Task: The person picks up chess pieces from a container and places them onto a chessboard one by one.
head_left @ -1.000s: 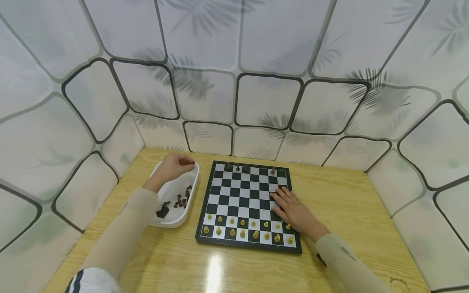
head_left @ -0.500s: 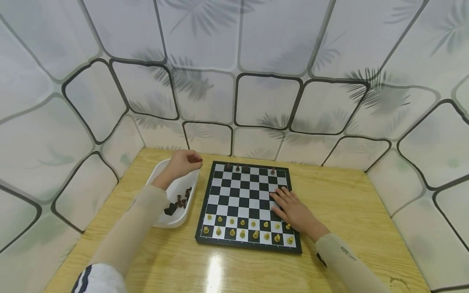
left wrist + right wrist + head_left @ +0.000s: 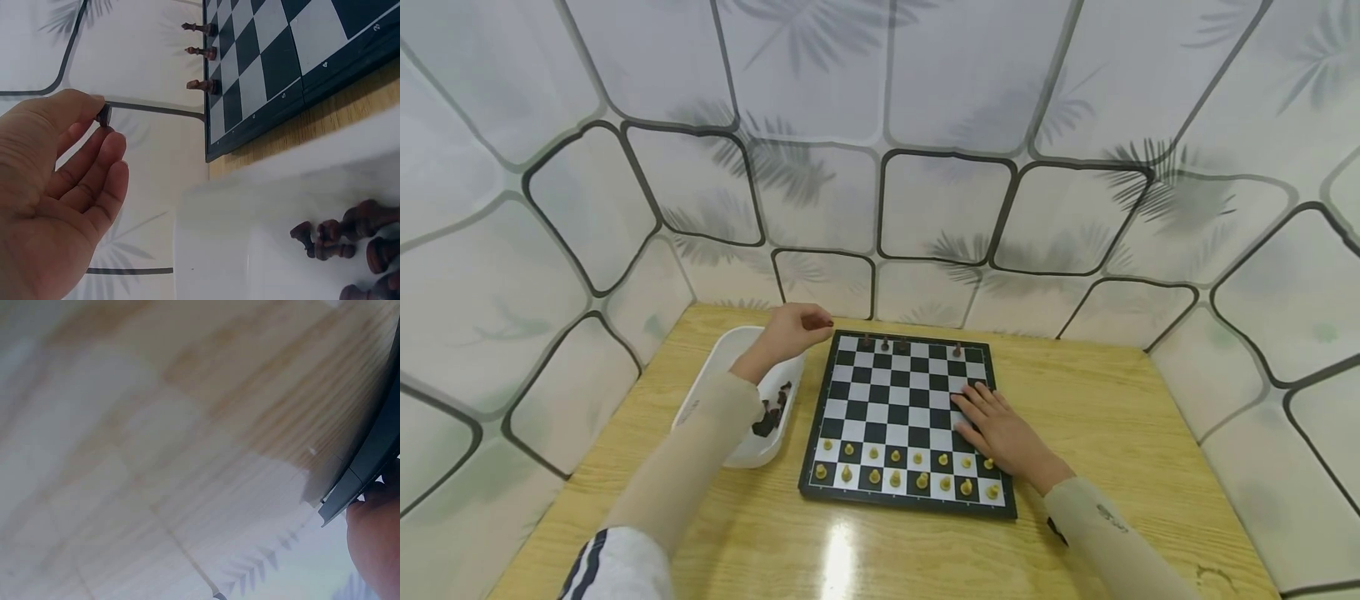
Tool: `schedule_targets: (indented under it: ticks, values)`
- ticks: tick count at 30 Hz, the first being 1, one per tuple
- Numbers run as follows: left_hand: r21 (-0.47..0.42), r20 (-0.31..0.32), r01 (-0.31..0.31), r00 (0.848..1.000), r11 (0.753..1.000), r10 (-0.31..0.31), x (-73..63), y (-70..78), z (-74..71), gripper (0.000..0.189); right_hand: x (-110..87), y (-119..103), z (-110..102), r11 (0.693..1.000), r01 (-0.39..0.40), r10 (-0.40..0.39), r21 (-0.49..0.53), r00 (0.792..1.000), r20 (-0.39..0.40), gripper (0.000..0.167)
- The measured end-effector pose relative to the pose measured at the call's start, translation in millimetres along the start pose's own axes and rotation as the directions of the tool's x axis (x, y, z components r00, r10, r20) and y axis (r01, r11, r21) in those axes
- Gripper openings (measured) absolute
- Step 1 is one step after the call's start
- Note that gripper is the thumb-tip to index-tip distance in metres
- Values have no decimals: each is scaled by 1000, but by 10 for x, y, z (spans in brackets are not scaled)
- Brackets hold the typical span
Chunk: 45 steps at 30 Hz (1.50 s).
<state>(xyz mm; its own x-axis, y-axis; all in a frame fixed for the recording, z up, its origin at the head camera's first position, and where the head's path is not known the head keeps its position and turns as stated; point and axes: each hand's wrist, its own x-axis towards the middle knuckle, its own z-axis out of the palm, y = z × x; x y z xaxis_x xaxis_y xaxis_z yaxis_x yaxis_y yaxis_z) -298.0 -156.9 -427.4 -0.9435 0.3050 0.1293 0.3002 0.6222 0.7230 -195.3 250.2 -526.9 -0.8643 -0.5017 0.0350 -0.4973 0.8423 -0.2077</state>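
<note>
Small dark chess piece [image 3: 104,115], mostly covered, pinched by narrowed fingers [image 3: 80,159] of left hand [image 3: 793,331], held just beside chessboard [image 3: 891,400], toward 10 o'clock. Right hand [image 3: 1003,429] laid on board's edge at 3 o'clock, fingers extended, thumb spread. Four red-brown pieces [image 3: 885,343] stood along far row: three at 11 o'clock, one at 1. Yellow pieces [image 3: 895,478] lined in two rows at 6 o'clock. White tray [image 3: 715,358] set on bench [image 3: 1120,417] at 9 o'clock, dark pieces [image 3: 334,234] heaped inside.
</note>
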Motion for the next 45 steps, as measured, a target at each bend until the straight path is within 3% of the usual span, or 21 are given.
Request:
schedule_targets:
  ticks: [7,18,36,45]
  values:
    - [6,1,-15,1000,1000,15,91,28,71,21,6,-8,-4,1000,1,-1,4,1000,-2,61]
    - [10,-5,18,1000,1000,-18,222,20,208,23,7,-13,-8,1000,-2,2,2,1000,-2,61]
    - [152,0,-7,1000,988,8,385,-108,375,26,3,-11,-21,1000,2,-2,10,1000,-13,60]
    - [173,10,-9,1000,985,7,402,-158,456,24,3,0,0,1000,4,-4,3,1000,-8,61]
